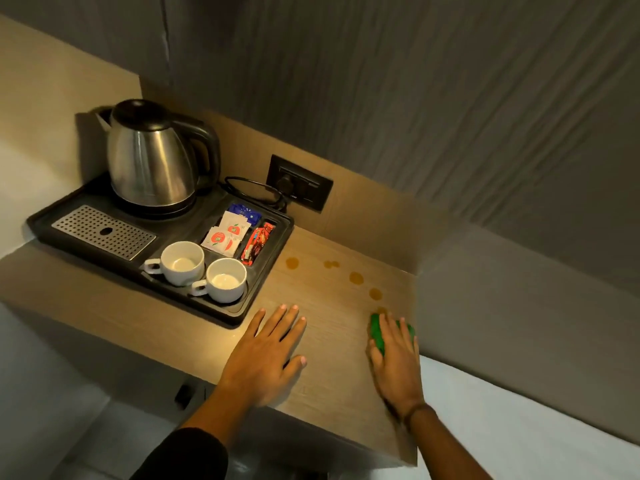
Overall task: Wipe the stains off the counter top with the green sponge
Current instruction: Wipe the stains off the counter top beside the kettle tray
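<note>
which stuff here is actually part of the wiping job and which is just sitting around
Part of the job:
- green sponge under the right hand
- stains on the counter top
- left hand, flat on the counter

Just sitting around:
- tray
- kettle
- two cups
- sachets
- wall socket

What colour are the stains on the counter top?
Amber-brown stains, seen in the head view.

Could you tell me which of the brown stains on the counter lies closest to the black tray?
The leftmost stain, a single round spot just off the tray's right edge; the others trail rightward toward the green sponge.
</note>
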`<state>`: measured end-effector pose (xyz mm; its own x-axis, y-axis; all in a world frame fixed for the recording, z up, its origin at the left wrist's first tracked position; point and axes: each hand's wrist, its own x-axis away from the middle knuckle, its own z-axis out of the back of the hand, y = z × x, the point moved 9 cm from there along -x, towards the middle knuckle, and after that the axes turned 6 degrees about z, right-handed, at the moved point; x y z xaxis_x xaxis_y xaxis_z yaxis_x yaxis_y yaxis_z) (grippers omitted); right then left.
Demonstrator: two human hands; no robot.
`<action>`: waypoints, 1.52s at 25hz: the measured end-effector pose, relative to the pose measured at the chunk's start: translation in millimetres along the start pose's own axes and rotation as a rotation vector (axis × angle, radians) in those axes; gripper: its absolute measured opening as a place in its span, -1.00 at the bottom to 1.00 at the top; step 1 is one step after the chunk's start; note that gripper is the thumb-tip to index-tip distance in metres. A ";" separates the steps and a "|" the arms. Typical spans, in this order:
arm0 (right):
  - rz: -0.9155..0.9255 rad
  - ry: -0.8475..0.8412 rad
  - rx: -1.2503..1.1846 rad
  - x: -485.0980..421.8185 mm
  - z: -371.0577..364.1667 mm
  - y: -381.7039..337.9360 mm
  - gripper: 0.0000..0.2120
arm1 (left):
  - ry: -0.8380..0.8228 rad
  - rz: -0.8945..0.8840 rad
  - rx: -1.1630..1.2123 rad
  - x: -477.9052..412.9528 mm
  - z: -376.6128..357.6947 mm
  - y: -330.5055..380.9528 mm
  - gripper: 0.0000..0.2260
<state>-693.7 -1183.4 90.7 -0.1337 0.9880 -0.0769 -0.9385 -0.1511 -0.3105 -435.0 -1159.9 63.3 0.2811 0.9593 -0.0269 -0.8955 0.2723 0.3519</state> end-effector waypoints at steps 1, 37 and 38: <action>-0.025 -0.007 -0.021 -25.1 4.0 4.9 -0.42 | 0.007 0.001 0.003 -0.3 0.9 0.6 -0.36; 0.471 -0.199 -0.127 -109.4 -20.7 -53.6 -0.36 | -0.035 0.035 0.031 -1.3 7.9 0.8 -0.37; 0.468 -0.191 -0.131 -106.6 -15.1 -40.0 -0.36 | -0.039 0.034 0.029 -1.1 7.6 1.4 -0.37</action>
<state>-637.1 -1283.2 97.0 -0.5968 0.7997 -0.0658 -0.7180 -0.5688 -0.4011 -434.0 -1161.1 70.9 0.2647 0.9641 0.0214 -0.8944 0.2372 0.3793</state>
